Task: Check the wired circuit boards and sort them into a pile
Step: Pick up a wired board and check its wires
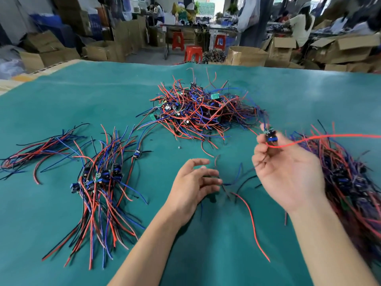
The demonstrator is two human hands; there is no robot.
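My right hand (288, 172) is raised palm up and pinches a small wired circuit board (271, 135) between thumb and fingertips; its red wire trails off to the right. My left hand (191, 186) hovers low over the green mat with fingers spread and loosely bent, holding nothing, above a blurred board with loose wires (228, 186). A tangled heap of wired boards (202, 108) lies at the mat's far middle. A laid-out pile (101, 182) sits at the left, and another dense pile (350, 182) at the right.
A teal mat (61, 104) covers the table. A loose bundle of wires (41, 151) lies at the far left. Beyond the table stand cardboard boxes (247, 55), red stools (192, 53) and people at benches.
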